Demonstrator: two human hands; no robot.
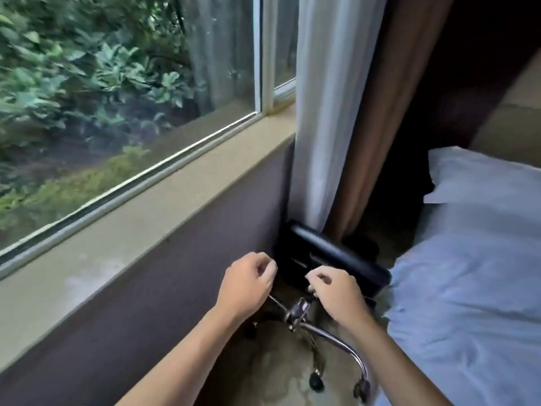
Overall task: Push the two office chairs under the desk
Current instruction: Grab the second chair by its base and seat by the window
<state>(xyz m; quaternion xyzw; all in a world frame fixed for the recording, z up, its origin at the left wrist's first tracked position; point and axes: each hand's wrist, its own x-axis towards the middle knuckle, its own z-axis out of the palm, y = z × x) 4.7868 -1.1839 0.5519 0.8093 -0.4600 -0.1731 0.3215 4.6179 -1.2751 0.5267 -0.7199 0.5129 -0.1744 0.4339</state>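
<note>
One office chair lies tipped in the narrow gap between the window wall and the bed. Its black padded part (336,256) rests against the curtain foot. Its chrome star base (330,338) points toward me, with black casters (316,382) near the bottom edge. My left hand (246,285) hovers just left of the black part, fingers loosely curled with nothing in them. My right hand (336,294) is over the chair's underside, fingertips curled down at the black edge; contact is unclear. No desk and no second chair are in view.
A bed with a pale blue sheet (468,303) and a white pillow (480,177) fills the right side. On the left are a purple wall (175,273), a beige window sill (146,212) and a large window. White and brown curtains (336,112) hang ahead.
</note>
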